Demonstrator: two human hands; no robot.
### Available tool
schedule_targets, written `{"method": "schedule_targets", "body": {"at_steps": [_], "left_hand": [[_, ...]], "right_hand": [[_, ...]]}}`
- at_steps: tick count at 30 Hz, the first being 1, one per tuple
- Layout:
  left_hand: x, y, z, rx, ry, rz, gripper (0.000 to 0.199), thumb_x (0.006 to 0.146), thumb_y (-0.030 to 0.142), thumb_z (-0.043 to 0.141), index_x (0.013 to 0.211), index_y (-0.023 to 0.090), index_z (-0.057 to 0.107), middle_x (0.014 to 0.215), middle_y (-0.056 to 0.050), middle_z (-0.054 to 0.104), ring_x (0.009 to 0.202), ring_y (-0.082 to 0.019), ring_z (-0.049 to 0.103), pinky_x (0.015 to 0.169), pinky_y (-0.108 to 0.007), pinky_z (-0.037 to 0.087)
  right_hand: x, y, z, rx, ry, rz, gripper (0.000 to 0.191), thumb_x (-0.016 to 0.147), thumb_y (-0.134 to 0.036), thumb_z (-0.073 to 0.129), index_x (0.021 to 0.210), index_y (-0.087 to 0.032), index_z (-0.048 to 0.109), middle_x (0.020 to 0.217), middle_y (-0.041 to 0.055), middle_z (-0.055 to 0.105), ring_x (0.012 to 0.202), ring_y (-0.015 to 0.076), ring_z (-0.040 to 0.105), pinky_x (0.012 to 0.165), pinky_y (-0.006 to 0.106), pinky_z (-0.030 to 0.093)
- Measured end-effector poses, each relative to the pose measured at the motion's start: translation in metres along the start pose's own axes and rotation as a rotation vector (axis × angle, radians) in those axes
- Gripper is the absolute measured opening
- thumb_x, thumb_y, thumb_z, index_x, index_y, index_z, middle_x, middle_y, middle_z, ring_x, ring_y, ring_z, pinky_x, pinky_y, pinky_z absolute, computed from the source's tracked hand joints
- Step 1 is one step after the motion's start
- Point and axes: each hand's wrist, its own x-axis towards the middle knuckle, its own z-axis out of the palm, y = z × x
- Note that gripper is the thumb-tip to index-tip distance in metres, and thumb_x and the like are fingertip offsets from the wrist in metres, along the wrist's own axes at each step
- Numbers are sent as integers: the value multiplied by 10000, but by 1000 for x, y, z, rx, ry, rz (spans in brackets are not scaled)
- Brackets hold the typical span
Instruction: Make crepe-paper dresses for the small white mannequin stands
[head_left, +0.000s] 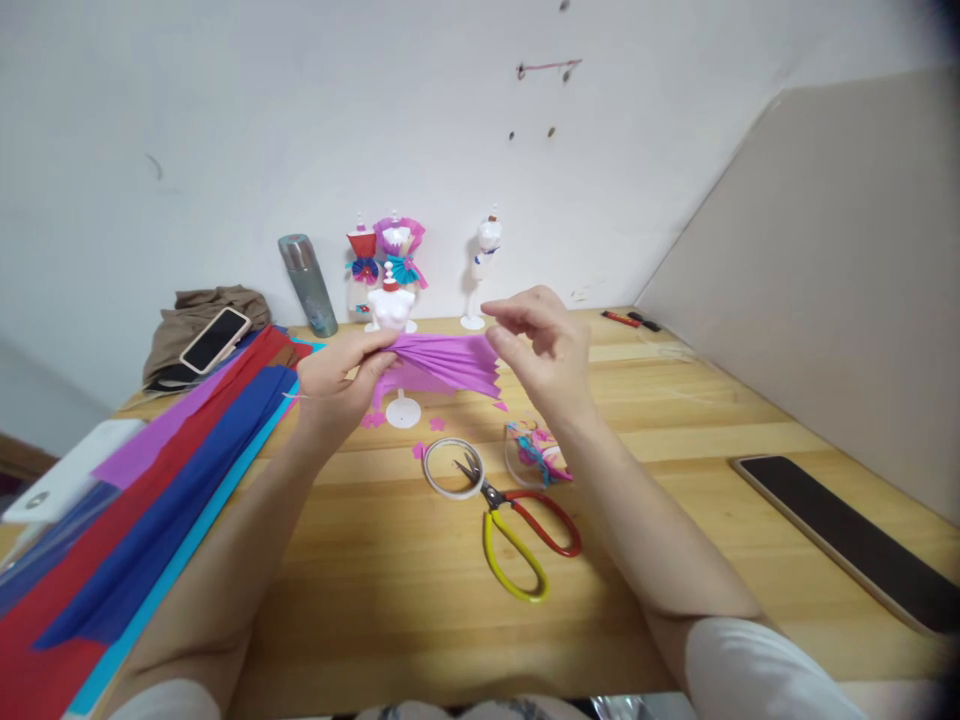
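1. the sheet (454,362), purple and thin, hung in the air between the two hands, above the table (360,560) and in front of a white dress form (391,310).
2. from my distant seat i judged it very light, soft and limp, easier to crease or tear than to drop; whether it was paper or cloth i couldn't tell.
3. its left end was bunched into tight folds, which looked to me the firmest place to take hold; the right edge fanned out in jagged points and seemed the frailest.
4. the left hand (346,374) pinched the bunched end between thumb and forefinger.
5. the right hand (553,348) was at the fanned edge, thumb and forefinger parted by a clear gap, other fingers curled; i couldn't tell whether its thumb touched the sheet.
6. below, the scissors (491,497) overlapped a white ring (452,494), apart from both hands.
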Motion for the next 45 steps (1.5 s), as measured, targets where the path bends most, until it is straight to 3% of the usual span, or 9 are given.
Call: {"method": "schedule_targets", "body": {"at_steps": [5,11,17,29,34,45], "left_hand": [[2,-2,-4,-1,-129,-1,120,809,213,716,886,263,794,879,-3,798,784,-164,746,764,-243,589],[3,-4,-1,-89,-250,32,91,808,262,732,866,292,795,814,16,788,764,-173,744,735,-248,597],[1,-4,1,-106,-289,-16,100,795,250,727,843,300,799,825,18,790,774,-181,746,780,-261,602],[3,-9,2,-81,-264,-46,94,784,271,711,814,277,800,781,8,786,728,-169,732,702,-235,575],[3,-11,0,-117,-296,-63,101,782,240,711,823,267,800,776,6,783,703,-167,729,699,-239,581],[6,-12,-4,-231,-368,-122,85,790,268,716,808,233,790,684,-5,757,578,-147,702,571,-214,578]], "right_hand": [[-2,-14,0,-45,-245,-92,99,834,-295,673,911,-294,735,920,52,716,912,248,640,854,433,507],[-5,-18,1,-118,-451,-134,131,879,-260,605,914,-281,729,891,56,707,903,250,635,841,430,499],[-6,-21,5,-162,-504,-151,159,891,-211,571,785,-246,686,778,52,656,811,226,595,755,382,457],[-5,-15,3,-152,-594,12,192,877,-274,591,701,-205,560,710,16,610,716,178,557,687,315,402],[-5,-12,3,-126,-623,4,208,909,-269,523,719,-202,575,717,15,609,721,172,556,692,309,397],[-3,-5,4,34,-692,141,228,896,-293,527,719,-194,633,696,-1,641,691,158,583,672,291,435]]}}
